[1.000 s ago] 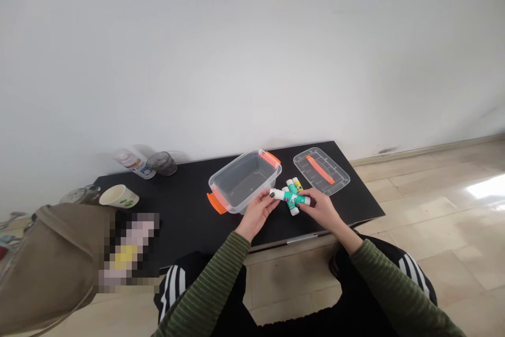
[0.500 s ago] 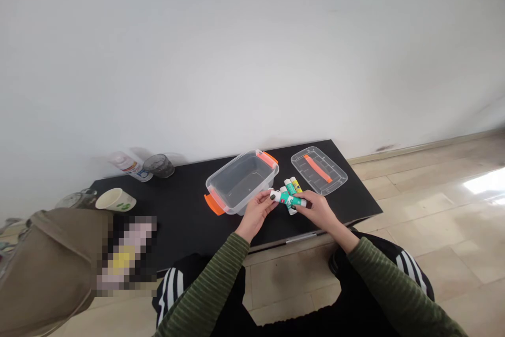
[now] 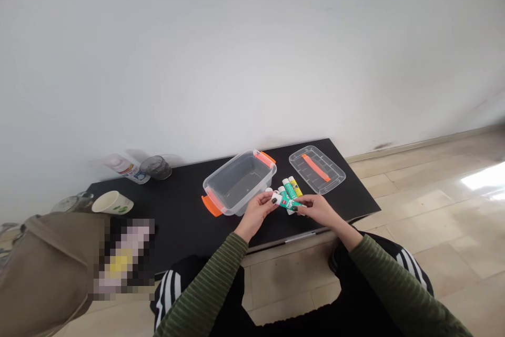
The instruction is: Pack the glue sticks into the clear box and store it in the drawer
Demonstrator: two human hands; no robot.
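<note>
Between my two hands is a white and green glue stick (image 3: 286, 202), held level above the tabletop. My left hand (image 3: 256, 212) pinches its white cap end, and my right hand (image 3: 317, 210) grips the other end. Just behind it lie more glue sticks: green ones (image 3: 289, 188) and a yellow one (image 3: 295, 185), side by side on the table and partly hidden by the held one. To the left of these stands a clear plastic box (image 3: 240, 182) with orange latches, its top uncovered. Its clear lid (image 3: 317, 169) with an orange handle lies flat at the right.
The black table (image 3: 181, 226) stands against a white wall. At its left are a paper cup (image 3: 112, 203), a dark glass (image 3: 156, 167), a spray can (image 3: 128, 167) lying tilted, and a glass pitcher (image 3: 73, 203). A brown bag (image 3: 59, 263) covers the near left corner.
The held glue stick has tilted, its right end dipping a little lower. Both hands keep their grip, and the whole view has shifted slightly.
</note>
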